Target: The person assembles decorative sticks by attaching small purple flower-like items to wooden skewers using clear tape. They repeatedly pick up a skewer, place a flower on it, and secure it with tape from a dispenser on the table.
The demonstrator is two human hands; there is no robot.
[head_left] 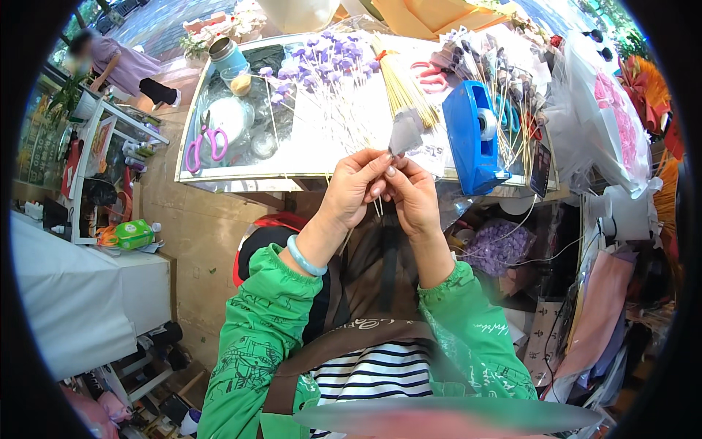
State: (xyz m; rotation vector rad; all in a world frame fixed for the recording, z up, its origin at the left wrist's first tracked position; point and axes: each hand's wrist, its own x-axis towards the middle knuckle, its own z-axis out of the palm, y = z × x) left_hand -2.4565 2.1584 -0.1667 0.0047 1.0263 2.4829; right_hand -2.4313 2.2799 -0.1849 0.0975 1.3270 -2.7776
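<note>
Close together at the table's near edge, my left hand [349, 189] and my right hand [414, 196] both pinch the gathered base of a small grey sheet piece [406, 130], thin like gauze or paper. Its wide end points up and away from me. Thin pale sticks [378, 205] poke out below my fingers; how they join the grey piece is hidden by my hands. Just beyond lies a bundle of bare wooden sticks [402, 77]. Purple flowers on thin sticks [325, 62] spread out to its left. A blue tape dispenser [468, 139] stands right of my right hand.
Purple-handled scissors [207, 148] lie at the table's left, near a blue jar [229, 57]. Pink scissors [429, 76] rest behind the sticks. Dark grey wrapped pieces on sticks [504, 69] and a phone [540, 170] are at right. A person [121, 62] stands far left.
</note>
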